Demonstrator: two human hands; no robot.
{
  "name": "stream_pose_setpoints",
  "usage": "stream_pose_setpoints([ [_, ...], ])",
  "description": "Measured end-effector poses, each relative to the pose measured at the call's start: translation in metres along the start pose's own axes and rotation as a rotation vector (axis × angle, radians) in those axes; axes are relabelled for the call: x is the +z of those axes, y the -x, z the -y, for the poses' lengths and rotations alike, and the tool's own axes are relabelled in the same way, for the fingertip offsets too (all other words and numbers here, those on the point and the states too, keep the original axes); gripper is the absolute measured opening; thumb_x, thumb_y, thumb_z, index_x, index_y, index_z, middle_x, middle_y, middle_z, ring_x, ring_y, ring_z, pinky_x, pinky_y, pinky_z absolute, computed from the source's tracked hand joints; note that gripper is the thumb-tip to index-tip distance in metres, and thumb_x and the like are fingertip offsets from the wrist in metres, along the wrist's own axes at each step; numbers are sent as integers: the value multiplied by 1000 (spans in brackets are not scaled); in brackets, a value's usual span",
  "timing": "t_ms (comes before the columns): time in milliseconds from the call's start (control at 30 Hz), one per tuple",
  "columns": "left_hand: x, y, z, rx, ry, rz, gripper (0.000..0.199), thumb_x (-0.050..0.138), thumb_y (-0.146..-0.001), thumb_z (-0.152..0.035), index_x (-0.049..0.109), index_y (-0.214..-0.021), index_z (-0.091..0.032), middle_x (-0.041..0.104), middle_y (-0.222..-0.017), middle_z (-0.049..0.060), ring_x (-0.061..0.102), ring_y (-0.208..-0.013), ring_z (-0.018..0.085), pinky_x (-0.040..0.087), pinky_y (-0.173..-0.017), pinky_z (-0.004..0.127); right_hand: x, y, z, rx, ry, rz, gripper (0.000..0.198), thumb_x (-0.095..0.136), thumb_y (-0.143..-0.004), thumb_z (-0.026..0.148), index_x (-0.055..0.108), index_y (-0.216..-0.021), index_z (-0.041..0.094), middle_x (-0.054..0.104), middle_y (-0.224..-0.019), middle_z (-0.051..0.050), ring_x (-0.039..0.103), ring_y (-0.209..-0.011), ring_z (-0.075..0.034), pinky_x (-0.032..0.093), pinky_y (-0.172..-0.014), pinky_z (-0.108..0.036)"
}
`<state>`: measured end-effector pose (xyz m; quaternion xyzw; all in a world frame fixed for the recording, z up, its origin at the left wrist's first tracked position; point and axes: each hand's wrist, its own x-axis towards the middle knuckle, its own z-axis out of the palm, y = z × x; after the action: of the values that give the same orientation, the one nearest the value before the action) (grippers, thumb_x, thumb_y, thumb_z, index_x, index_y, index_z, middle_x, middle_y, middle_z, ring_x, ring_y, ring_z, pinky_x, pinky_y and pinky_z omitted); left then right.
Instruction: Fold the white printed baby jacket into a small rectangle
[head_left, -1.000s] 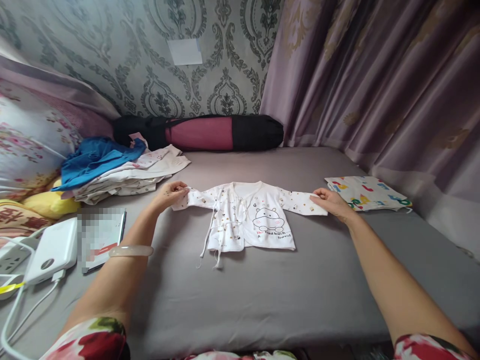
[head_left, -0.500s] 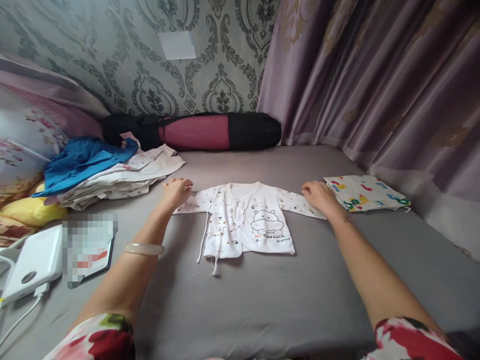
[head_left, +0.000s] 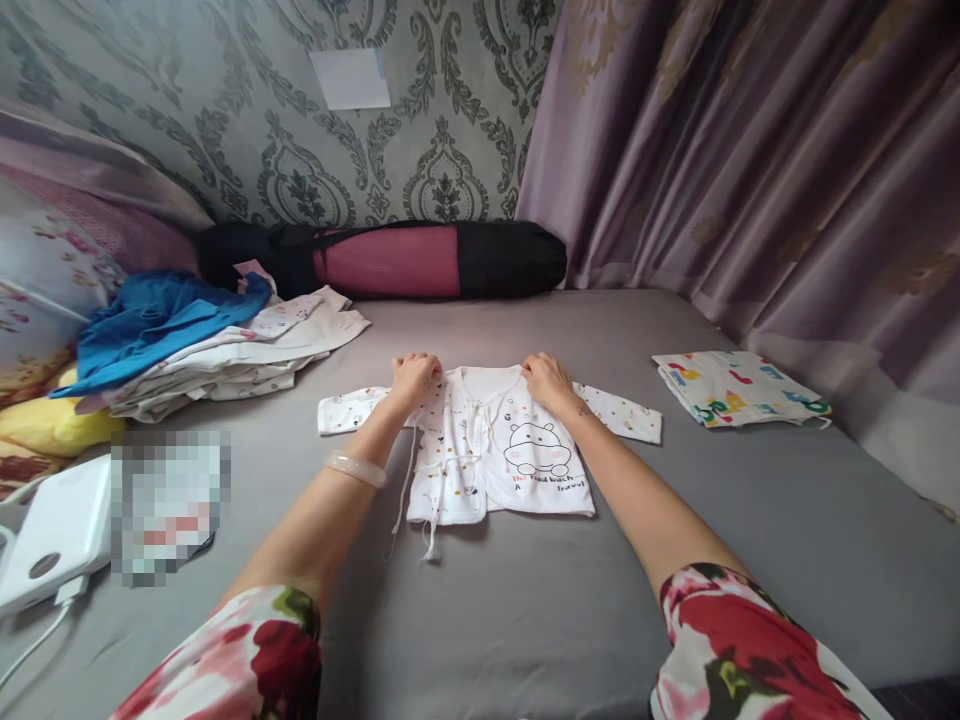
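Note:
A white baby shirt with a cartoon hippo print and tie strings lies spread face up on the grey sheet, its sleeves stretched out to both sides. At its left shoulder seam, as I see it, my left hand has its fingers curled onto the cloth. My right hand pinches the shoulder on the other side, close to the neckline. Both hands partly cover the tops of the sleeves, and the fingertips are mostly hidden.
Folded clothes with a blue garment on top lie to the left. Nearer are a white power bank with a cable and a blurred phone-like object. A patterned folded cloth lies right; a black-and-maroon bag lies along the wall.
Both hands have moved inward from the sleeves to the shoulders of the shirt, and their fingers have closed on the cloth there. The shirt stays spread out.

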<state>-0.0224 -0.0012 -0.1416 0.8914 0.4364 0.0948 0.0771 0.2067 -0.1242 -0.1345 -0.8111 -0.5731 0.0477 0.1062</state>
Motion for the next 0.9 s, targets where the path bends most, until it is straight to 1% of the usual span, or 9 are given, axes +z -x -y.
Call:
stream_pose_setpoints([
  [133,2,2,-3,10,-20,-44,29,40,-85,-14,66,-97,-17,65,-103,16,53,-103,31,32,-85,44,3,-2,-1,-12,23,-40,27,38,-99,20,62,-111,18,59,-114,-14,55,-107,-26,41,-88,-35],
  [333,1,-2,-6,3,-63,-153,29,39,-86,-13,63,-103,-15,62,-105,17,51,-104,32,30,-87,44,0,-9,3,7,41,-94,31,31,-100,16,58,-115,15,55,-118,-17,52,-111,-28,38,-91,-37],
  [400,0,-2,-8,-4,-60,-148,30,37,-88,-13,63,-102,-15,62,-105,17,51,-104,32,30,-88,45,0,-9,3,10,46,-97,31,31,-100,16,59,-115,15,56,-118,-17,52,-111,-28,39,-90,-36],
  [533,-5,5,-6,-18,-18,-68,28,39,-89,-18,62,-106,-16,62,-110,17,51,-107,32,31,-89,46,-2,-1,-3,-5,-6,-31,32,35,-98,16,60,-118,17,59,-119,-15,55,-109,-28,42,-88,-37],
  [600,-9,15,1,-39,-1,-50,31,42,-90,-23,59,-114,-16,60,-118,18,50,-110,33,32,-90,46,-6,9,-8,-33,-77,-35,34,39,-96,16,57,-124,18,58,-124,-14,57,-109,-27,44,-89,-37],
  [667,-13,29,14,-74,2,-42,36,45,-89,-28,56,-121,-16,56,-124,19,49,-114,35,33,-90,47,-12,23,-16,-84,-162,-67,37,43,-93,17,55,-128,18,57,-130,-13,58,-109,-26,44,-91,-36],
  [733,-19,47,31,-110,-3,-40,38,47,-88,-29,55,-123,-17,55,-126,19,49,-115,35,34,-91,47,-19,41,-24,-130,-231,-99,37,45,-92,18,56,-126,18,56,-132,-12,59,-108,-25,45,-91,-35],
  [800,-24,66,48,-142,-7,-33,37,48,-87,-31,56,-122,-20,55,-127,17,49,-115,34,34,-93,47,-24,61,-33,-114,-280,-126,32,45,-91,20,60,-119,18,60,-125,-12,62,-101,-24,47,-87,-34],
  [900,-33,93,64,-200,12,-66,34,50,-86,-38,58,-116,-23,58,-123,16,50,-116,35,35,-93,47,-29,88,-44,-24,-332,-145,22,47,-90,24,65,-102,20,68,-102,-8,63,-87,-21,47,-80,-32],
])
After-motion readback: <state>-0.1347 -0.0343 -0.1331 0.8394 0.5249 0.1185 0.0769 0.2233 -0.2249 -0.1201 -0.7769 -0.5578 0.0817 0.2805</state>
